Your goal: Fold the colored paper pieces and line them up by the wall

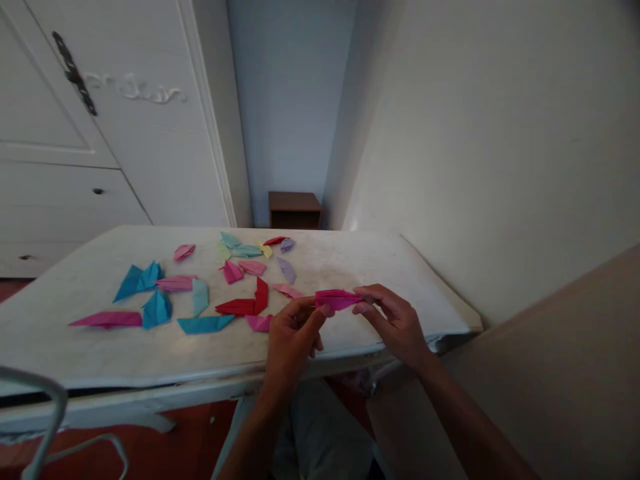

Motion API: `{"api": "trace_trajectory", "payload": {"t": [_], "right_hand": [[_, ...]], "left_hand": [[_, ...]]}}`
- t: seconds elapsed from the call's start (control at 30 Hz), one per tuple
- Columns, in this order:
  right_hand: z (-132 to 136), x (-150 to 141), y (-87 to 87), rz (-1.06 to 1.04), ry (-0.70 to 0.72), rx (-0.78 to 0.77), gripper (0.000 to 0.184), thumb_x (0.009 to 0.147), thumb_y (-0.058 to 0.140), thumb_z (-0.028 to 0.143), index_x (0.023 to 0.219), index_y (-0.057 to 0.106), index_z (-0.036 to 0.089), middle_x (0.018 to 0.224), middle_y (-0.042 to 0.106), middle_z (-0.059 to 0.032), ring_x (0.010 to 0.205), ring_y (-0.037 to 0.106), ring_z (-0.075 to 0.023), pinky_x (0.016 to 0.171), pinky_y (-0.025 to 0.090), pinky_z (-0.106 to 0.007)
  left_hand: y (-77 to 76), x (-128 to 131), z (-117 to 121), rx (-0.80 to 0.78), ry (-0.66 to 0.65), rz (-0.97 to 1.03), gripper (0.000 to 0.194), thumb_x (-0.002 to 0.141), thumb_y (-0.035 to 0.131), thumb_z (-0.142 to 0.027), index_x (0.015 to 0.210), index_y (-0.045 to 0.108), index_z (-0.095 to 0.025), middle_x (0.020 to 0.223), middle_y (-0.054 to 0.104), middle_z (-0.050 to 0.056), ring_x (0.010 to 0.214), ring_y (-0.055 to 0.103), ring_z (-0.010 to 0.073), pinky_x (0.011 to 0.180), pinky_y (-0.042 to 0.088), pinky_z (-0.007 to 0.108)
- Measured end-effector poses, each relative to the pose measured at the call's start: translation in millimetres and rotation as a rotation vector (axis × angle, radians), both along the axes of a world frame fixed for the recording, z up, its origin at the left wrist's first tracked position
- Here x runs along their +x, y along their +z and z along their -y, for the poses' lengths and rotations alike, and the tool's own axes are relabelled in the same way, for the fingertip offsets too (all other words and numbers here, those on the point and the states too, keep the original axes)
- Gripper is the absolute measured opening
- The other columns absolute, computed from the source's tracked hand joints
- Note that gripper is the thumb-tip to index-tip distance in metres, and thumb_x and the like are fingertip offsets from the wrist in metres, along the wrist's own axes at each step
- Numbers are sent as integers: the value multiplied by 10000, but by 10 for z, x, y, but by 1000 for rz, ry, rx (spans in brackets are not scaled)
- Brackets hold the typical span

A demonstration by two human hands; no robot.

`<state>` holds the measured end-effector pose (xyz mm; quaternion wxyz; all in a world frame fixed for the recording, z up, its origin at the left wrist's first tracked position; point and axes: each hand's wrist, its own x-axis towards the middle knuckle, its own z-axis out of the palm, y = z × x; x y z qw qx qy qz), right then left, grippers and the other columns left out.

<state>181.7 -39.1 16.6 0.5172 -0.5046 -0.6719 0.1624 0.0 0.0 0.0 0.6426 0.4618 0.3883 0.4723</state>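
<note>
A magenta piece of folded paper (339,299) is held up above the front of the table, stretched level between both hands. My left hand (296,332) pinches its left end between thumb and fingers. At the narrower right end, the thumb and fingertips of my right hand (395,321) are closed on it. Just left of my left hand lies a pink folded paper (259,323), partly hidden by the hand. A red folded paper (245,304) and a blue strip (206,324) rest farther left.
More folded papers in several colours lie over the white table (345,257), such as a blue one (140,279) and a long magenta one (107,319). A wall (475,147) borders the right side. White cabinets (145,133) stand at the back left; a chair frame (55,400) is at lower left.
</note>
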Motion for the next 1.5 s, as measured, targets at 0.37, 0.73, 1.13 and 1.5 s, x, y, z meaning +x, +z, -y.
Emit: {"api": "trace_trajectory", "payload": {"t": [0.37, 0.73, 1.13, 1.5], "right_hand": [[-38, -93, -80, -549, 48, -210, 340, 770, 743, 414, 1033, 682, 206, 874, 702, -57, 726, 622, -160, 670, 527, -297], [-63, 93, -126, -493, -33, -222, 197, 808, 703, 389, 825, 708, 193, 692, 605, 0, 651, 503, -131, 627, 412, -262], [-39, 198, -126, -421, 3, -244, 234, 809, 696, 418, 881, 709, 196, 804, 685, -36, 724, 561, -154, 669, 456, -276], [-178, 300, -515, -571, -54, -277, 208, 798, 720, 398, 878, 720, 207, 791, 688, -25, 698, 559, -145, 664, 450, -265]], "left_hand": [[-48, 282, 68, -58, -45, 138, 419, 660, 786, -442, 864, 575, -142, 558, 596, -39, 359, 519, 86, 328, 373, 162], [-79, 398, 24, 119, -120, -69, 412, 727, 735, -458, 967, 608, -148, 663, 652, -7, 455, 578, 90, 407, 427, 166], [-115, 492, -91, 206, -90, -133, 338, 730, 721, -440, 858, 683, -129, 475, 537, -46, 399, 453, 65, 394, 361, 163], [-256, 499, -157, 271, -22, -85, 248, 770, 706, -375, 874, 717, -150, 894, 654, 44, 473, 566, 54, 397, 415, 165]]}}
